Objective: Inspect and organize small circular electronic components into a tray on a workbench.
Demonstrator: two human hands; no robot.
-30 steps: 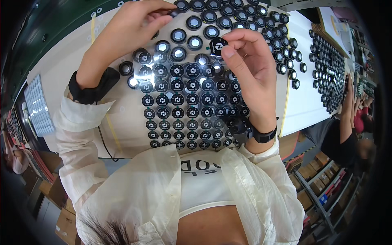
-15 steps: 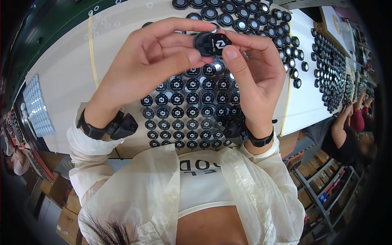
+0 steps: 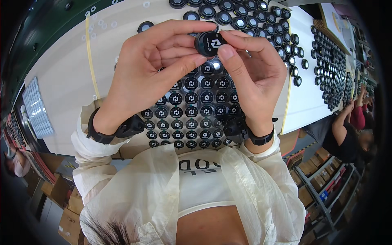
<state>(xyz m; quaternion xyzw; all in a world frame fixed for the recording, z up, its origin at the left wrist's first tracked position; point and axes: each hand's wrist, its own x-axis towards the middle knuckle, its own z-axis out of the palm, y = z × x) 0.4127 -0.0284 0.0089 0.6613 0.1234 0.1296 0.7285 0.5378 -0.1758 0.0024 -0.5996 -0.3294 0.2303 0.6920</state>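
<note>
In front of me, my left hand (image 3: 149,69) pinches a round black part (image 3: 199,45) by its rim between thumb and fingers. Over its face lies a thin black disc, perhaps a sticker, with a white logo (image 3: 213,42). My right hand (image 3: 255,73) grips the disc's right edge with thumb and index finger. The disc covers most of the part; whether it is stuck down I cannot tell. Below my hands, black logo discs stand in rows in a clear tray (image 3: 191,111). My right thumb hides a bit of the disc.
Several round black parts with pale centres (image 3: 223,17) lie loose beyond my hands, and more fill the white surface (image 3: 326,65) at right. One lone part (image 3: 145,27) sits beyond my left hand. Small clear rings (image 3: 103,23) are scattered far left, near a pale sheet (image 3: 37,107). Co-workers sit at both sides.
The logo disc has shifted left, from half overlapping the round part to lying over most of it. My left wrist has moved slightly right, uncovering the lone part beyond it.
</note>
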